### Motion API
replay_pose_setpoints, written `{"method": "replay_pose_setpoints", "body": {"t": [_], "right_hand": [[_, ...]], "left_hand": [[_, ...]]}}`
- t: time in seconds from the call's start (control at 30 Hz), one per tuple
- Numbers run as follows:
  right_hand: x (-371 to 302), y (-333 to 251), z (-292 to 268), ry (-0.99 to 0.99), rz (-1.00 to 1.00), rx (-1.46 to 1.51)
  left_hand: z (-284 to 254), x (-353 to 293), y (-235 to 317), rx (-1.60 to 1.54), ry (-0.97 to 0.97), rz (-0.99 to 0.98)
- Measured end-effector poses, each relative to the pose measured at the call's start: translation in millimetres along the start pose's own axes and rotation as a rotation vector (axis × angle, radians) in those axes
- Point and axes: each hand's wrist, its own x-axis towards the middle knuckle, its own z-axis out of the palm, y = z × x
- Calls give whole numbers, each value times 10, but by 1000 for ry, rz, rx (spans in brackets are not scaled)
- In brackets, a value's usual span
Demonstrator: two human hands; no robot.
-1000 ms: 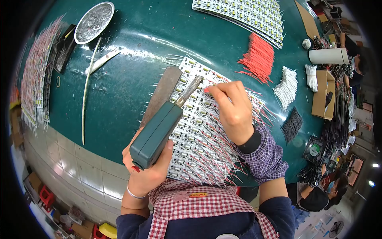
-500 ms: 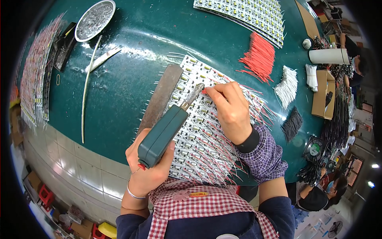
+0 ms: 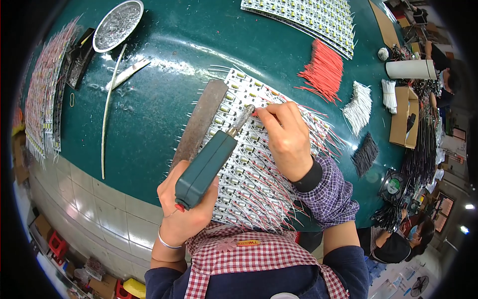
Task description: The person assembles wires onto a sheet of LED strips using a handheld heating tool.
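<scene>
My left hand [image 3: 191, 219] is wrapped round a green-bodied soldering iron [image 3: 205, 169]. Its crusted tip points away from me and rests at a row of solder points on a panel of white circuit boards [image 3: 240, 92]. Close beside the tip, my right hand [image 3: 289, 144] pinches the end of a red wire [image 3: 256, 112] down at the board; how many wires are in the pinch is hidden. Many thin red and white wires trail off the panel's nearer rows and right side. A brown flat bar [image 3: 199, 122] lies along the panel's left edge.
Bundles of red wires [image 3: 323, 70], white wires [image 3: 357, 107] and black wires [image 3: 366, 154] lie to the right. Another board stack [image 3: 303, 20] sits at the back. On the left are a metal bowl [image 3: 118, 27] of scraps and wired boards [image 3: 47, 94]. Another person [image 3: 403, 239] sits at lower right.
The soldering iron's body has shifted very slightly right, with its tip still by the red wire. My right hand has hardly moved.
</scene>
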Motion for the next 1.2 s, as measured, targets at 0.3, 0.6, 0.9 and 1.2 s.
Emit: {"method": "replay_pose_setpoints", "body": {"t": [0.3, 0.6, 0.9, 1.2], "right_hand": [[3, -7, 1, -2, 3, -4], [-22, 2, 9, 8, -4, -7], [-45, -56, -76, 78, -57, -8], [-109, -124, -38, 18, 5, 75]], "left_hand": [[-64, -36, 48, 6, 35, 14], [-83, -89, 63, -49, 54, -21], [-114, -152, 34, -42, 75, -16], [-128, -187, 1, -60, 56, -32]]}}
